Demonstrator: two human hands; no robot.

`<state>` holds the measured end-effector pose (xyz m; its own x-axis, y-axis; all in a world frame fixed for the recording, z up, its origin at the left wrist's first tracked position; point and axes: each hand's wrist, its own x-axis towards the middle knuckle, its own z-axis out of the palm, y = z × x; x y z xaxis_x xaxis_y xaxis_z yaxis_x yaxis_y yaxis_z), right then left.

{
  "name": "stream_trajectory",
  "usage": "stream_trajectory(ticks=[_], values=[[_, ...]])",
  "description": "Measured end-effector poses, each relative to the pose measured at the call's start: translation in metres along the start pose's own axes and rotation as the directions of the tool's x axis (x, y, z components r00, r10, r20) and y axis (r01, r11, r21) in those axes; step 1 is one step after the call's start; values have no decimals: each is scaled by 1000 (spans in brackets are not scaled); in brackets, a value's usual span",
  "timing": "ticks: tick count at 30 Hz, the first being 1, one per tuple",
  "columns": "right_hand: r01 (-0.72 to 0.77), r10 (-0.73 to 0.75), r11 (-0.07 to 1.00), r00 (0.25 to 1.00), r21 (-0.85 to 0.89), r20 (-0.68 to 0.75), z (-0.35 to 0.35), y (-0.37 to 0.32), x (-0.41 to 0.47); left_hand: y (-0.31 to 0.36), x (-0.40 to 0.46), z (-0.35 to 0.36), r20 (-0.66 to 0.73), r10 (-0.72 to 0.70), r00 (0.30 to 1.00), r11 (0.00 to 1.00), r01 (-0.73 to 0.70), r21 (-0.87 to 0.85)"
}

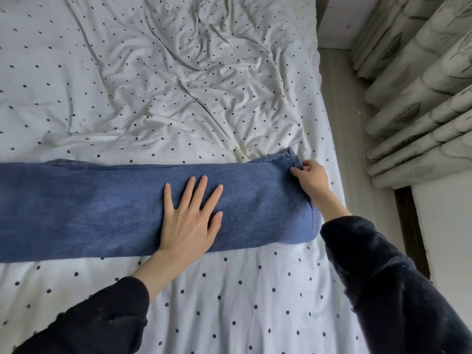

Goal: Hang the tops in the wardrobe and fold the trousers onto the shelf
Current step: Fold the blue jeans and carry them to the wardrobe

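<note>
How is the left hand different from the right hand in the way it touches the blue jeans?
The left hand lies flat on the jeans with straight, spread fingers, while the right hand has curled fingers pinching the cloth. The left hand presses the middle of the laid-out jeans; the right hand holds their right end. Both touch the same jeans on the dotted bedsheet, and both arms wear dark sleeves.

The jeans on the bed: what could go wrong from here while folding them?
The jeans run out of view on the left, so that end may fold crooked. The right hand pinches only a corner of the waistband; it might slip. The wrinkled bedsheet could bunch under the left hand.
</note>
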<state>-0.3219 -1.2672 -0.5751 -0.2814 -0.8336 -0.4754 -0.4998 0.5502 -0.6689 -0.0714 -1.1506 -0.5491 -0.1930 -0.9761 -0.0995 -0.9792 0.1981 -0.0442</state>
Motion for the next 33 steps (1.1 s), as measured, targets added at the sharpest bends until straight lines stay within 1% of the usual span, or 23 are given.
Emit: stream_trajectory(ticks=[1, 3, 5, 7, 9, 13, 15, 17, 19, 21, 23, 24, 25, 26, 27, 28, 29, 30, 33], values=[[5, -5, 1000, 1000, 23, 0, 0, 0, 0, 0, -1, 1, -3, 1, 1000, 1000, -1, -1], [44, -44, 999, 999, 3, -31, -1, 0, 0, 1, -1, 0, 5, 4, 1000, 1000, -4, -11], [85, -89, 995, 992, -42, -94, -5, -8, -2, 1, -1, -3, 9, -2, 1000, 1000, 3, -23], [126, -133, 991, 976, -50, -171, -10, -18, -1, 2, 0, -6, 13, -7, 1000, 999, 8, -33], [172, -179, 984, 963, -53, -200, -12, -30, 3, 2, 5, -10, 9, -13, 1000, 998, 13, -55], [184, -212, 973, 950, -139, -231, -5, -39, 13, 8, 19, -13, -12, 69, 998, 997, -69, -37], [151, -181, 978, 956, -144, -232, 3, -36, 22, 8, 26, -6, 3, 96, 995, 995, -95, -23], [65, -87, 991, 979, -120, -184, 10, -27, 27, 6, 29, 3, 42, 93, 995, 996, -92, -17], [-26, 7, 989, 991, -143, -132, 12, -9, 24, 5, 27, 14, 86, 88, 992, 996, -87, -11], [-54, 20, 964, 992, -262, -128, 7, 11, 14, 4, 27, 20, 119, 84, 989, 996, -83, -16], [-20, -6, 929, 998, -370, -68, -1, 24, 0, 4, 27, 21, 124, 80, 989, 997, -79, -16], [-14, 8, 933, 1000, -361, -19, -4, 28, -7, 3, 27, 22, 126, 79, 989, 997, -78, -15], [-21, 33, 950, 999, -312, 32, -8, 31, -14, 3, 27, 21, 126, 78, 989, 997, -77, -15], [-54, 71, 978, 994, -201, 79, -13, 35, -19, 3, 26, 19, 124, 80, 989, 997, -79, -18], [-108, 113, 993, 986, -46, 121, -18, 38, -22, 4, 25, 18, 121, 85, 989, 996, -83, -19], [-160, 145, 983, 978, 91, 152, -24, 41, -24, 5, 25, 17, 119, 90, 989, 996, -88, -21], [-196, 165, 967, 969, 161, 185, -27, 42, -26, 4, 26, 16, 127, 88, 988, 996, -86, -21], [-212, 174, 962, 962, 172, 212, -31, 44, -29, 4, 27, 14, 133, 84, 988, 996, -82, -22], [-207, 165, 971, 942, 118, 291, -45, 48, -42, 6, 26, 6, 172, 79, 982, 997, -76, -24]])
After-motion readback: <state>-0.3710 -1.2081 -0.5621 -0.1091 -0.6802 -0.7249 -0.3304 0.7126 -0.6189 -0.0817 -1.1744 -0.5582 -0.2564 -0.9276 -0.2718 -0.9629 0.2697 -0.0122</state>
